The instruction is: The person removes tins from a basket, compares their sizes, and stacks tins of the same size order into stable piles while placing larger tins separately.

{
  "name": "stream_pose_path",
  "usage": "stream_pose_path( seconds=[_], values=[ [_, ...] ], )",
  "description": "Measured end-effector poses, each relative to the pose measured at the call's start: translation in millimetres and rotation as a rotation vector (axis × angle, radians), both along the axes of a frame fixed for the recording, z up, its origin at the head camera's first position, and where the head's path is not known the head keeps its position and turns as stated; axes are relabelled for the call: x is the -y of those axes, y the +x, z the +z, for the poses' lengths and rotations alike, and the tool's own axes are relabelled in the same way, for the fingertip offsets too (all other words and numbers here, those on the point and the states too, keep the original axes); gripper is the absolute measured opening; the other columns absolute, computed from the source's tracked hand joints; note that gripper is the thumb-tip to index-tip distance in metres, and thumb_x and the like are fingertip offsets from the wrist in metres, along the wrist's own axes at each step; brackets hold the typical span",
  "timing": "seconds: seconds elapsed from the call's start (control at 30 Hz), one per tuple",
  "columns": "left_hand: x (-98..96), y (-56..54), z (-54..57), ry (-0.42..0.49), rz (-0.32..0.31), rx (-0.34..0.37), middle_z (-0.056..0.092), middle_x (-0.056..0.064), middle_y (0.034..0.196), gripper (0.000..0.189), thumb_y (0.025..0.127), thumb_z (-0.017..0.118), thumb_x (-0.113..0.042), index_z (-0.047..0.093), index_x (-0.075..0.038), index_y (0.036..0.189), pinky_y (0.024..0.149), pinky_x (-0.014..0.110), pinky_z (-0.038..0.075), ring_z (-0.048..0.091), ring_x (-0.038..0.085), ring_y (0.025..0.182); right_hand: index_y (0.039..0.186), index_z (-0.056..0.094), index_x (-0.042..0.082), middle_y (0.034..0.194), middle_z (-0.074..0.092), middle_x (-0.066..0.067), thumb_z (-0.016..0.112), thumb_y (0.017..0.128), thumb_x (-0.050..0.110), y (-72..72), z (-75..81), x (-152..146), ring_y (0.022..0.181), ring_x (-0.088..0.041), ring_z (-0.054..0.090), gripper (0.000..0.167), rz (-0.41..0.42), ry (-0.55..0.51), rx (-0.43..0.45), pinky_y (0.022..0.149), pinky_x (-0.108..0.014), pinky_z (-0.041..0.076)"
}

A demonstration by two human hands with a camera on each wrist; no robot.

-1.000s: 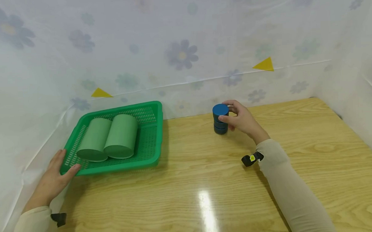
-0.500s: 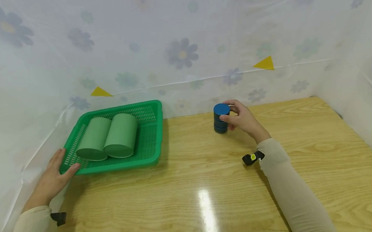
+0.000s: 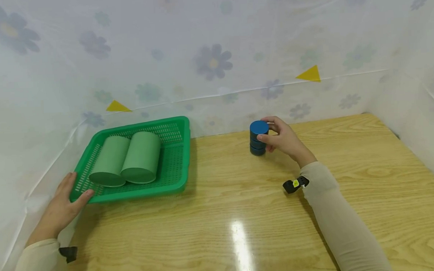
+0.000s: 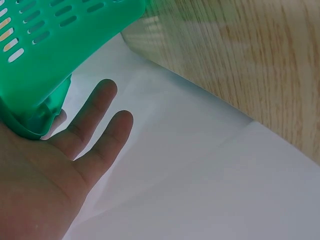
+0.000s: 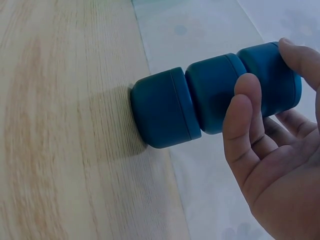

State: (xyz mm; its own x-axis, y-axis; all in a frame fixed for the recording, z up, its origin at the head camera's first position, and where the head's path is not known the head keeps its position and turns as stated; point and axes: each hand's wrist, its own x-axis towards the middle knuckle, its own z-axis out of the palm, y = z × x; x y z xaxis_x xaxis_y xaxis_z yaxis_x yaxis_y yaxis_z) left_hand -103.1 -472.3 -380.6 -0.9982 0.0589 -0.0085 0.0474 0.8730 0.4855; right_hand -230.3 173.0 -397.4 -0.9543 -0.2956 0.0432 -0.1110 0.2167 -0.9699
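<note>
Three small blue lidded jars stand stacked in a column near the back of the table. My right hand [image 3: 286,142] holds the top jar [image 5: 272,75] from its right side, thumb in front and fingers behind. Beneath it are the middle jar [image 5: 210,92] and the bottom jar [image 5: 161,107], which rests on the wood. On the left, a green plastic basket [image 3: 185,160] holds two light green cylinders [image 3: 141,156] lying side by side. My left hand [image 3: 58,209] touches its front-left corner, the thumb by the front rim. Straight, spread fingers [image 4: 102,150] show in the left wrist view.
The wooden table [image 3: 219,215] extends between the hands and to the right. A white flowered sheet [image 3: 185,53] forms the back and sides, with two yellow triangles [image 3: 309,74] on it. The left wrist view shows a table edge [image 4: 210,92] near the basket corner.
The right hand and the stacked jars have shifted very slightly to the right in view. Otherwise, the basket, cylinders and left hand look the same.
</note>
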Motion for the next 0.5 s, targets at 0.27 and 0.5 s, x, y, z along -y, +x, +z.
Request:
stream_pose_path(
  seconds=[0.27,0.5],
  values=[
    [-0.1,0.9,1.1,0.000,0.006,0.001,-0.012,0.029,0.163,0.084,0.107,0.046,-0.040,-0.006,-0.004,0.161,0.104,0.081,0.007,-0.004,0.061,0.143,0.158,0.030,0.011,0.150,0.044,-0.020,0.072,0.097,0.025,-0.9,-0.2,0.9,0.076,-0.041,0.064,0.075,0.010,-0.019,0.000,0.071,-0.052,0.058],
    [-1.2,0.8,2.3,0.004,0.013,0.016,-0.014,0.027,0.164,0.084,0.107,0.046,-0.040,-0.007,-0.006,0.162,0.102,0.082,0.008,-0.002,0.062,0.142,0.159,0.028,0.011,0.154,0.040,-0.019,0.071,0.097,0.021,1.0,5.8,-6.7,0.076,-0.044,0.065,0.076,0.008,-0.072,-0.050,0.069,-0.046,0.060]
  ],
)
